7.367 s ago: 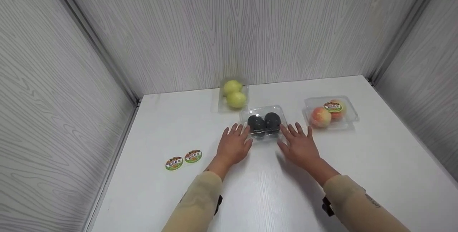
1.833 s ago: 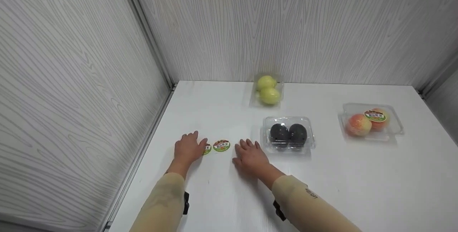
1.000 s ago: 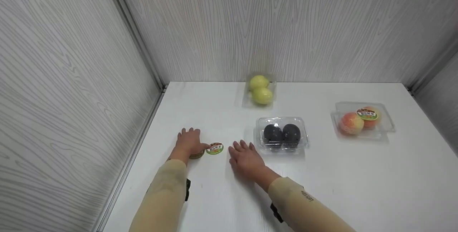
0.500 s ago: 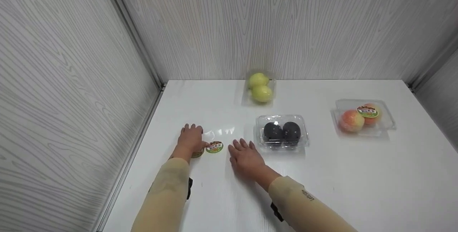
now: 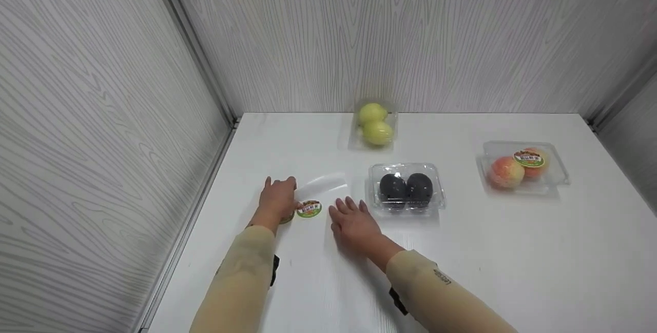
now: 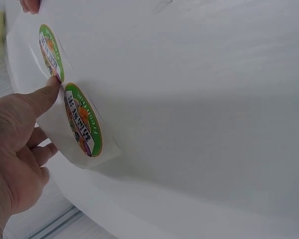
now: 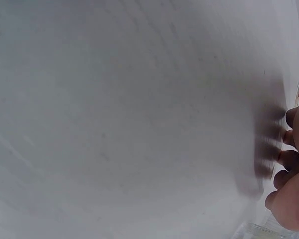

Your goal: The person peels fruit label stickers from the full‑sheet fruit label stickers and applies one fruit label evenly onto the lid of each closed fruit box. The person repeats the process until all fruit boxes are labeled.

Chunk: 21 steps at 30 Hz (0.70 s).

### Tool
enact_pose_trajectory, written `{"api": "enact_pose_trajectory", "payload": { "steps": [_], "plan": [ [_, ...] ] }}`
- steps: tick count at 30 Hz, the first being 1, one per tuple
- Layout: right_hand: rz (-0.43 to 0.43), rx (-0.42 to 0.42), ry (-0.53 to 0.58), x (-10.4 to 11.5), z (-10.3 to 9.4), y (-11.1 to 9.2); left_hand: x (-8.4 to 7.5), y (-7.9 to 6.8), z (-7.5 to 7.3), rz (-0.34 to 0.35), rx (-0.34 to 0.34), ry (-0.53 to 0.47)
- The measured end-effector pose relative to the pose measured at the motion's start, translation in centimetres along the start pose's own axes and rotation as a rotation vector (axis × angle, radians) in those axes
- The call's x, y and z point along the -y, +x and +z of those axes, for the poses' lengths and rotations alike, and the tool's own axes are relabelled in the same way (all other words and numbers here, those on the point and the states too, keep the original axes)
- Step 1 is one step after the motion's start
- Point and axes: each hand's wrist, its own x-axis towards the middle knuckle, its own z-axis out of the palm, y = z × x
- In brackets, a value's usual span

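Observation:
My left hand (image 5: 278, 198) pinches a clear sheet of round fruit stickers, thumb on top between the two labels and the other fingers curled at its far side. One sticker (image 6: 83, 119) lies below the thumb in the left wrist view, mostly hidden by the hand in the head view; the other sticker (image 5: 309, 209) shows fully. The sheet's far part (image 5: 323, 183) bows up and catches the light. My right hand (image 5: 355, 225) rests on the table with relaxed fingers, just right of the sheet. Beside it stands a lidded clear clamshell box (image 5: 407, 210) with two dark round fruits (image 5: 420, 187).
At the back, a clear box (image 5: 394, 140) holds two yellow-green pears (image 5: 378, 133). On the right, another clear box (image 5: 557, 171) holds two peaches (image 5: 507, 172) and bears a sticker (image 5: 528, 158) on its lid. Grained panels (image 5: 318, 40) enclose the white table (image 5: 487, 271).
Both hands have left the box of dark fruits for the sticker sheet. The left fingers have since curled in, and the sheet's far part has lifted. The right hand has lately stayed put.

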Motion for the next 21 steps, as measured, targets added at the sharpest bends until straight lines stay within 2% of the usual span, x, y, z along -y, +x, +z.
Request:
{"api": "enact_pose_trajectory", "payload": {
  "steps": [6,16,21],
  "plan": [
    [-0.001,0.011,-0.012,-0.02,-0.02,0.13,-0.04,0.47,0.19,0.006,-0.016,0.017],
    [0.012,0.039,-0.02,-0.04,-0.1,0.24,-0.4,0.44,0.27,-0.001,-0.027,0.056],
    [0.02,0.048,-0.02,0.03,0.01,0.25,-0.43,0.21,0.55,0.009,-0.057,0.082]
  ]
}}
